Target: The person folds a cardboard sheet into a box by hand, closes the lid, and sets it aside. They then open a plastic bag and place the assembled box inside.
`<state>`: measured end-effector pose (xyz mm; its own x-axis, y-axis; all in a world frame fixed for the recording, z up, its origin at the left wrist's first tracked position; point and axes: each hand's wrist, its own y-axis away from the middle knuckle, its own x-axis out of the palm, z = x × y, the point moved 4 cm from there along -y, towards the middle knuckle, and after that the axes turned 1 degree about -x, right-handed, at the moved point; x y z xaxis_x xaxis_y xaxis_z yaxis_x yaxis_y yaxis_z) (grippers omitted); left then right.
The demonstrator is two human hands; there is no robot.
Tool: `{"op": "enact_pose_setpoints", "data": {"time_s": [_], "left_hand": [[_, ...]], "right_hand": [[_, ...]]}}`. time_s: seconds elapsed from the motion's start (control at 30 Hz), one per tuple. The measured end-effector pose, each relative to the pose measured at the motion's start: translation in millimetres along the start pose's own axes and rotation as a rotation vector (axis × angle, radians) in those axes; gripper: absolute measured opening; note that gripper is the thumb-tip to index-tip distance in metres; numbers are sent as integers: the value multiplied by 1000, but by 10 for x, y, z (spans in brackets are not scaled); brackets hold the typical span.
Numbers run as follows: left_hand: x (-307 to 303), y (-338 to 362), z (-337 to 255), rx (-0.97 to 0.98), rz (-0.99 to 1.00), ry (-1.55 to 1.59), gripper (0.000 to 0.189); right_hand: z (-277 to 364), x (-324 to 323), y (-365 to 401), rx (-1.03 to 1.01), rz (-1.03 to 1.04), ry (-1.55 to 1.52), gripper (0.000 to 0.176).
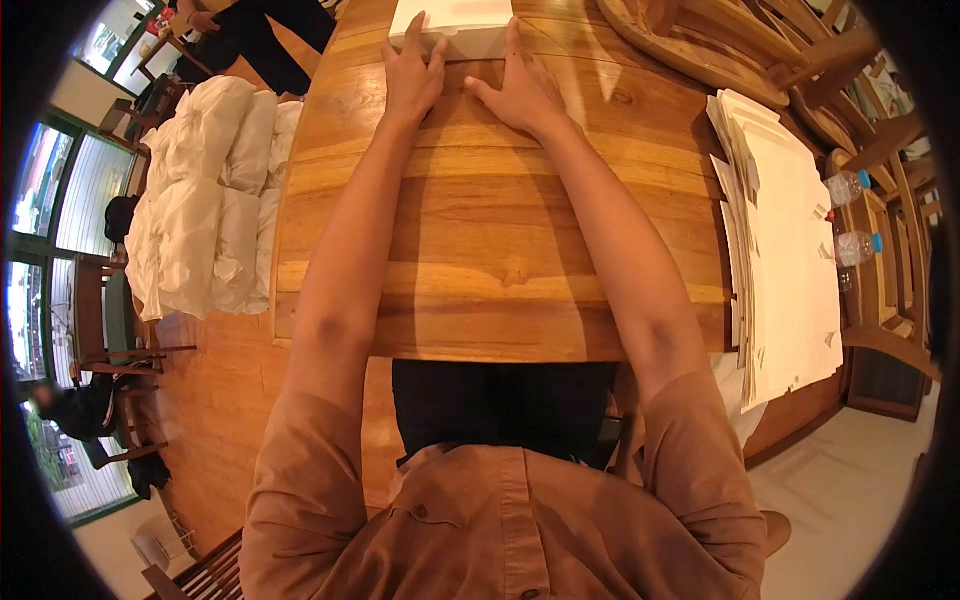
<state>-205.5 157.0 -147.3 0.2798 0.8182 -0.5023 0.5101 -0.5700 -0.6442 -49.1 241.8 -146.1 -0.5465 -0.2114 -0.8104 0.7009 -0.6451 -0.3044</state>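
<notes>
Flanking one white box [470,14] at the top centre of the frame: two bare hands, catalogued from the grip outward.

Left grip [413,82]: fingers spread and extended, at the near left corner of the box, fingertips against its edge and front. Right grip [525,95]: wide — index finger along the near right corner, thumb stretched to the left, apart from the box.

White box: bright top, shaded front face, on the surface; far end cut off by the frame.

Surface [500,230]: wood, planked, warm brown, grain and knots visible; fills the middle of the frame, both forearms reaching across it.

Stack of white sheets [790,250], right of the frame: large, flat, edges uneven, beside the right edge of the surface; what bears it cannot be told.

Bottles, two, clear, blue caps, far right: upper bottle [846,188]; lower bottle [856,249].

Rounded wooden piece [690,45], upper right, with further wooden furniture crowded about it.

White bundles [190,210], left of the frame: wrapped, creased, massed together.

Another person, upper left — dark trousers [262,45], partly cut off.

Windows [95,215], far left; wooden floor [215,385], lower left.

Brown shirt [510,520], buttoned front, bottom centre; sleeves ending near the elbows.
</notes>
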Motion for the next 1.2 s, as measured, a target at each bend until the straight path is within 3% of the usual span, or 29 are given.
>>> {"op": "enact_pose_setpoints", "data": {"time_s": [0.1, 0.2, 0.33, 0.5, 0.53, 0.6, 0.63, 0.7, 0.77, 0.9, 0.97, 1.0, 1.07, 1.2], "left_hand": [[38, -128, 74, 21, -33, -67, 63], [57, -205, 120, -128, 33, -37, 63], [104, -267, 210, -52, 5, -120, 64], [136, -242, 313, 28, -57, -50, 57], [116, -247, 313, -6, -76, -87, 62], [103, -251, 229, -29, -95, -112, 69], [77, -235, 208, -86, -85, -70, 72], [4, -206, 146, -136, -83, -28, 77], [-23, -172, 104, -254, -14, -5, 89], [-28, -49, 149, -271, -113, 44, 84], [-69, 102, 80, -356, 38, -354, 93], [-86, 152, 15, -346, 42, -350, 93], [-90, 273, -45, -419, 284, -624, 94], [-160, 553, -237, -297, 319, -656, 97]], "right_hand": [[-3, -17, -183, 39, 58, 32, 105], [6, 1, -310, -7, 69, 94, 104], [56, -93, -343, 110, 142, -45, 102], [74, -89, -311, 26, 96, 102, 105], [66, -56, -298, 31, 92, 101, 105], [71, -74, -252, -8, -11, 72, 83], [-1, 12, -270, -8, -16, 76, 83], [-20, 115, -307, -53, -16, 123, 101], [-26, 113, -277, -52, 5, 148, 100], [-14, 75, -145, -49, 48, 176, 93], [-18, 54, -111, -59, 48, 209, 89], [-25, 56, -69, -63, 59, 237, 85], [-17, 67, 3, -61, 76, 271, 82], [23, 39, 208, -59, 104, 329, 77]]}}
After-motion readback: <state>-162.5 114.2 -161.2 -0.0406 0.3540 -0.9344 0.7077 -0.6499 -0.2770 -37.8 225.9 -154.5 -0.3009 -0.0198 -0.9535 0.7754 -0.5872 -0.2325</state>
